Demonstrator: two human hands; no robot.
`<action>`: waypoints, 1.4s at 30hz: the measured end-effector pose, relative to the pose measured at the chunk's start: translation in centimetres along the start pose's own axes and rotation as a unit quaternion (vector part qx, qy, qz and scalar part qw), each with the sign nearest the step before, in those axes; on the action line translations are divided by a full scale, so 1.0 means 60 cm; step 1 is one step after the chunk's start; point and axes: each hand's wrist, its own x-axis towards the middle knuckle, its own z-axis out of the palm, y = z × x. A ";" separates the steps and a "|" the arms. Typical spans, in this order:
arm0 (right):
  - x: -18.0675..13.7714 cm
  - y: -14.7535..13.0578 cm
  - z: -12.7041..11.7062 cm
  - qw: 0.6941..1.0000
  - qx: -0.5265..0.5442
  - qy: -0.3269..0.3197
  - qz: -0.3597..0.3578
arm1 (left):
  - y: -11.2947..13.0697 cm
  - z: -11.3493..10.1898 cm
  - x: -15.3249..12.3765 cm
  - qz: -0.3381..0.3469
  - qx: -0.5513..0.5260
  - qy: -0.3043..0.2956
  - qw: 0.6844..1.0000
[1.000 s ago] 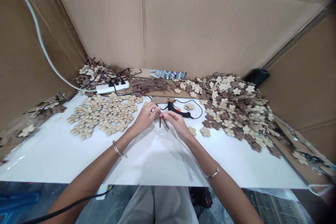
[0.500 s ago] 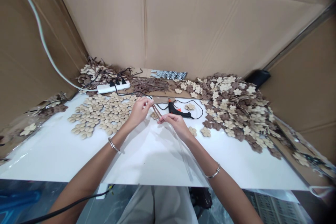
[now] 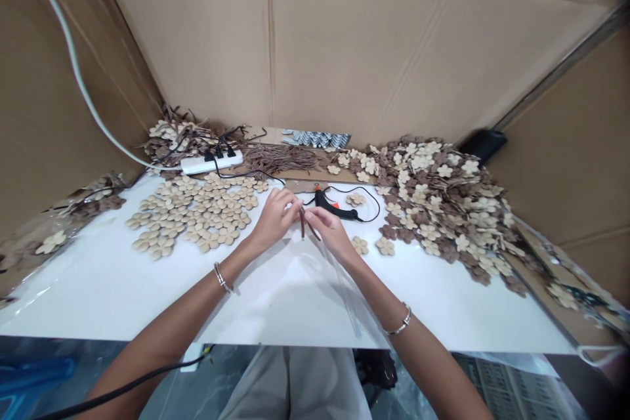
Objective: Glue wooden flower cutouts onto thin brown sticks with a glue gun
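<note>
A thin brown cord (image 3: 303, 226) is pinched between both hands over the middle of the white table, its two ends hanging down apart. My left hand (image 3: 278, 215) grips it near the top with closed fingers. Close beside it, my right hand (image 3: 329, 230) is also closed on the cord, fingertips almost touching the left ones. Just beyond the right hand lies a black and orange glue gun (image 3: 337, 209) with its cable looped round it. Two beige felt flowers, one a flower (image 3: 385, 247) and the other a flower (image 3: 359, 245), rest right of that hand.
Many beige flowers (image 3: 197, 213) cover the left of the table (image 3: 236, 315). A tall heap of brown and beige flowers (image 3: 438, 190) fills the right. Behind are a bundle of brown cords (image 3: 280, 159), a white power strip (image 3: 211, 162) and a cardboard wall (image 3: 344, 39).
My left hand has shifted right and slightly down, closer to my right hand. The cord, earlier slanting between the hands, now hangs with its ends pointing down.
</note>
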 end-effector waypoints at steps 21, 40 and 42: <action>0.003 0.010 0.002 0.998 0.047 -0.042 -0.013 | 0.001 0.004 -0.002 -0.046 -0.011 -0.026 0.999; 0.002 0.011 0.003 0.998 0.047 -0.050 -0.003 | -0.007 -0.011 0.005 -0.031 -0.062 -0.047 0.996; 0.002 0.011 0.003 0.997 0.061 -0.054 0.001 | -0.008 -0.009 0.004 -0.033 -0.060 -0.039 0.997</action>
